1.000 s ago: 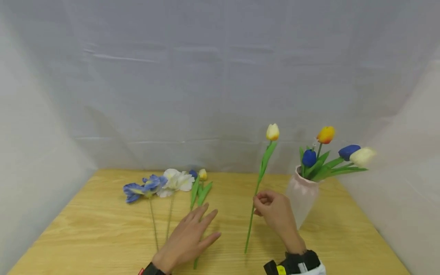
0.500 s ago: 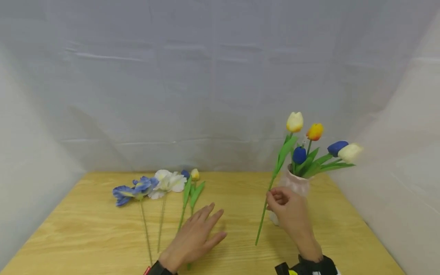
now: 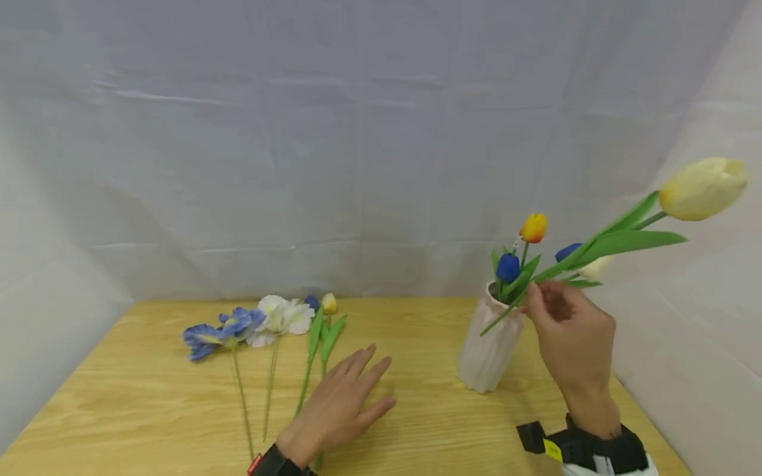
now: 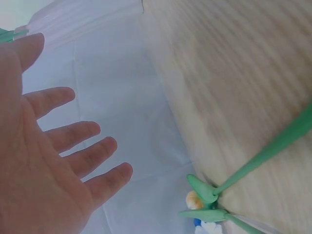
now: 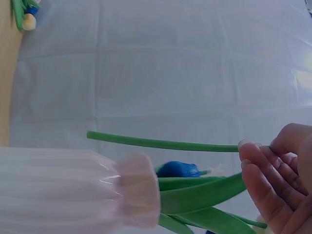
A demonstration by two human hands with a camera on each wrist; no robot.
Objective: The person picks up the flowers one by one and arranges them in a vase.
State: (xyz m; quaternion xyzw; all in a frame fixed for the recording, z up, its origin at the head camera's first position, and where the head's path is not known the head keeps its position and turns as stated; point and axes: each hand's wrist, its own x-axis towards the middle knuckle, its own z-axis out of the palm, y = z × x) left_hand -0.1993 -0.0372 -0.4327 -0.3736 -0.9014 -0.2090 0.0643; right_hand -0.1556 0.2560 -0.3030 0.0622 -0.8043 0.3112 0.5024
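My right hand [image 3: 577,337] pinches the stem of a cream tulip [image 3: 702,190] between thumb and fingers. The flower leans far to the right, its bare stem end in front of the vase's mouth. In the right wrist view that stem [image 5: 165,144] lies outside the pale pink vase [image 5: 73,190]. The vase holds an orange-yellow tulip [image 3: 533,228], blue tulips [image 3: 508,268] and a cream one [image 3: 595,268] partly hidden by the held flower. With fingers spread, my left hand [image 3: 340,406] is over the lower stems of two tulips, holding nothing.
Left on the wooden table [image 3: 149,396] lie a blue-purple flower [image 3: 238,324], a white flower [image 3: 282,317], a blue tulip [image 3: 312,303] and a small cream tulip [image 3: 329,303]. A grey-white sheet [image 3: 297,165] hangs behind the table; another pale surface stands at the right.
My right hand has carried the cream tulip right and up to the vase, tipping it from near upright to leaning right. The left hand has stayed almost where it was, as the view shifted slightly.
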